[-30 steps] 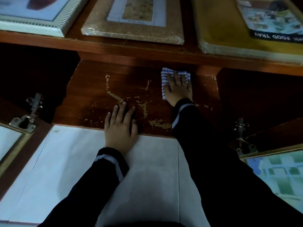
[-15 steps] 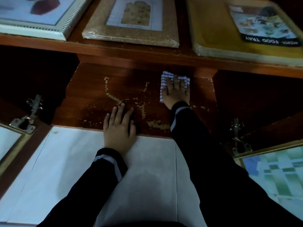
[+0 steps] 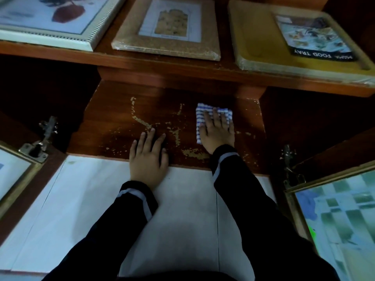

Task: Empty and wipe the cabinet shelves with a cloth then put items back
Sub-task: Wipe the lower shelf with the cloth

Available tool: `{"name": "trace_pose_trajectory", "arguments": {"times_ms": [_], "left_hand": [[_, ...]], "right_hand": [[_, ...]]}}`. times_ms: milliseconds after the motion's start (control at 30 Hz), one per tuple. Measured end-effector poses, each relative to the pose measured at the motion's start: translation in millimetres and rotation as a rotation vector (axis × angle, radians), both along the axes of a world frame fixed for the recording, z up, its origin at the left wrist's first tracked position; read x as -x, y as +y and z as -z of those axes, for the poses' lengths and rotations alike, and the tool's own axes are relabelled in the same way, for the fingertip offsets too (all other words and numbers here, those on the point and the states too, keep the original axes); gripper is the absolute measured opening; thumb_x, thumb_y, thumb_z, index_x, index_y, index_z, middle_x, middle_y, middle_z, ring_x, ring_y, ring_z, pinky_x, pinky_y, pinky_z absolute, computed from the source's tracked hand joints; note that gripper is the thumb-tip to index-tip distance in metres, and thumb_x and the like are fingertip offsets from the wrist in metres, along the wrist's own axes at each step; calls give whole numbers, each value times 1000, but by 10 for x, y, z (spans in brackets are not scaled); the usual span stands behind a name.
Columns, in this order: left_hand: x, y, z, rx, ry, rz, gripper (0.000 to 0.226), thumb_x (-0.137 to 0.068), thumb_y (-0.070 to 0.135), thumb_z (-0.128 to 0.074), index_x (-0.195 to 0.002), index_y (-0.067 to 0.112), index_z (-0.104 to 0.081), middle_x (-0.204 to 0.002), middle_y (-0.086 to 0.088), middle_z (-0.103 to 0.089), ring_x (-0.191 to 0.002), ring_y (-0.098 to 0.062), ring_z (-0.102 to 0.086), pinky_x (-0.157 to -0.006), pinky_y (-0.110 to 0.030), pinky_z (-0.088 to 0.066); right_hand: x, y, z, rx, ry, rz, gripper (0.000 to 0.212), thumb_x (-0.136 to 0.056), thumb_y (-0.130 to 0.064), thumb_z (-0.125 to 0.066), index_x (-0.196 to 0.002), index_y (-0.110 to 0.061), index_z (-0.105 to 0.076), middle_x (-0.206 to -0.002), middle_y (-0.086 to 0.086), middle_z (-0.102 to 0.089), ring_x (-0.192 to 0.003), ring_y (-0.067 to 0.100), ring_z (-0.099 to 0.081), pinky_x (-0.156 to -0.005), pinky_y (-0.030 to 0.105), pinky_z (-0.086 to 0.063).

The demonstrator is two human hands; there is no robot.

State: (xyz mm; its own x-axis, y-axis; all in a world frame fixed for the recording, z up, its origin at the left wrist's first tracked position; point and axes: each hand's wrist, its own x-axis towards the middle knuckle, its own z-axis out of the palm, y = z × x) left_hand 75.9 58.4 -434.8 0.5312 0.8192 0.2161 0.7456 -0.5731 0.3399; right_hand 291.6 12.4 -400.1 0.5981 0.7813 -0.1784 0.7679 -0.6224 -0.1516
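The bottom cabinet shelf [image 3: 113,122] is dark brown wood with pale chipped patches across its surface. My right hand [image 3: 218,131] lies flat with straight fingers on a blue-and-white checked cloth [image 3: 199,115], pressing it onto the right part of the shelf. My left hand [image 3: 148,157] rests flat at the shelf's front edge, fingers straight, palm partly on the white floor tile. It holds nothing.
On the shelf above lie a white picture frame [image 3: 60,17], a cork-coloured frame [image 3: 170,29] and a wrapped yellow food tray [image 3: 263,43]. Open glass doors stand at the left [image 3: 12,175] and right [image 3: 334,216], with metal hinges. White floor tiles [image 3: 81,199] lie under me.
My right hand has drawn the cloth a little toward me along the right side of the shelf. My left hand has stayed in place.
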Motion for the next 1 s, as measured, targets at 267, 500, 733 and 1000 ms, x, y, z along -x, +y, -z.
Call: {"name": "trace_pose_trajectory", "arguments": {"times_ms": [267, 500, 733, 1000], "left_hand": [[4, -5, -21, -5, -13, 3, 57, -93, 40, -29, -142, 22, -53, -154, -9, -41, -144, -32, -34, -117, -50, -20], [13, -7, -17, 3, -19, 8, 58, -93, 41, -27, -143, 22, -52, -155, -9, -40, -145, -32, -32, -118, -49, -18], [30, -13, -26, 28, 33, 56, 62, -92, 47, -25, -147, 26, -46, -159, -4, -34, -149, -30, -23, -120, -47, -9], [23, -46, -17, -66, 27, 242, 52, -96, 46, -31, -141, 30, -54, -152, -1, -45, -144, -28, -35, -118, -48, -21]], "right_hand": [[215, -356, 43, -98, -65, -64, 56, -103, -43, -20, -156, -33, -5, -164, -3, 5, -150, 20, 4, -120, 44, 5], [189, -278, 21, -54, -52, 49, 57, -102, -44, -17, -156, -31, -1, -164, -1, 8, -150, 25, 7, -120, 49, 5], [74, -491, 47, -100, -78, 44, 57, -102, -43, -22, -156, -32, -7, -164, -3, 3, -150, 21, 3, -120, 44, 4], [-48, -743, 68, -117, -102, -67, 56, -100, -46, -18, -155, -38, -9, -163, -8, 1, -150, 15, 2, -120, 39, 6]]}}
